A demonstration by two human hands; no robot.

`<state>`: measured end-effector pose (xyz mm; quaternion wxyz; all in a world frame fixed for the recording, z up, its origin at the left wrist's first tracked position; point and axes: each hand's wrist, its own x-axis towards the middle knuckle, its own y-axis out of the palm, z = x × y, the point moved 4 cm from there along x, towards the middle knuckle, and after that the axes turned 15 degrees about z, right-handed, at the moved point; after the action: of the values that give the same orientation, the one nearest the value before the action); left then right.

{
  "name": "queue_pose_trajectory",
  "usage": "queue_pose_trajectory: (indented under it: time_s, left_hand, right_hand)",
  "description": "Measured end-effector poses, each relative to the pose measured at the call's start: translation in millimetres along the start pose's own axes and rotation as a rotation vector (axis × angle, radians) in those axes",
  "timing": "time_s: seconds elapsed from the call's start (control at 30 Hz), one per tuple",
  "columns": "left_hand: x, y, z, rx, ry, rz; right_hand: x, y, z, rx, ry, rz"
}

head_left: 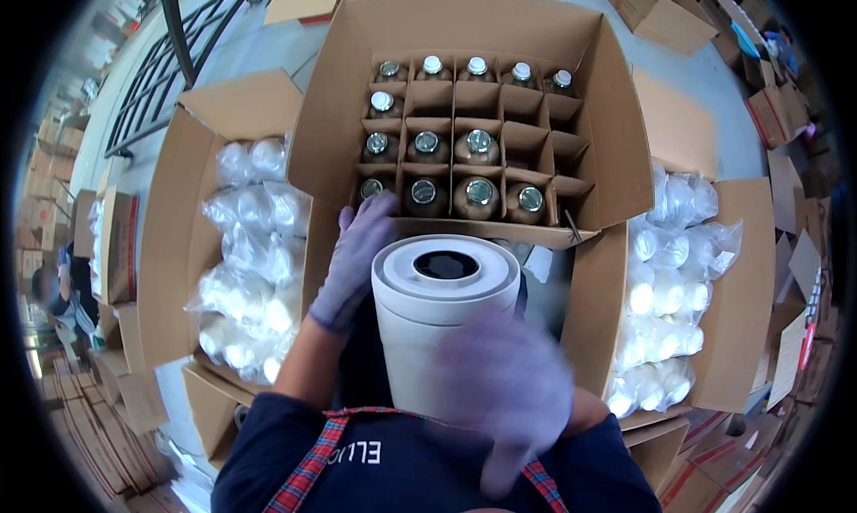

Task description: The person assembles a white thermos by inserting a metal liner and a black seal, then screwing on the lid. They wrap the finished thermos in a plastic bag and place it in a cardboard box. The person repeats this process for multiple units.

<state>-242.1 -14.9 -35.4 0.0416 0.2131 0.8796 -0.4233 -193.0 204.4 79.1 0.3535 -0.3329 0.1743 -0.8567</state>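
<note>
My left hand [359,256], in a pale lilac glove, is open with its fingers apart. Its fingertips reach the near left corner of a divided carton [619,169], beside a bottle [371,190] there. My right hand [504,379], gloved alike, is smeared by motion over the right front of a white cylindrical machine [406,325], so its fingers cannot be read. That machine stands between my arms and has a dark round opening [446,264] on top. Several bottles [478,196] stand in the carton's cells; some have white caps [432,65], others show shiny, glassy tops.
A carton [174,272] at left and another [736,290] at right hold white round pieces in clear plastic bags. A black metal rack [147,111] stands at the far left, and stacked boxes line both sides. Another person [76,294] is at the left edge.
</note>
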Motion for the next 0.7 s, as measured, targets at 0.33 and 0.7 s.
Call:
queue_pose_trajectory:
  time_s: [0.33, 0.7]
  left_hand:
    - [-29.1, -15.7, -54.2, -0.528, 0.442, -0.015]
    - [-19.1, -19.7, -50.6, -0.643, 0.528, 0.203]
  right_hand:
    - [2.0, -0.9, -22.4, -0.066, 0.274, -0.013]
    - [-3.7, -10.2, -24.4, 0.070, 0.374, 0.184]
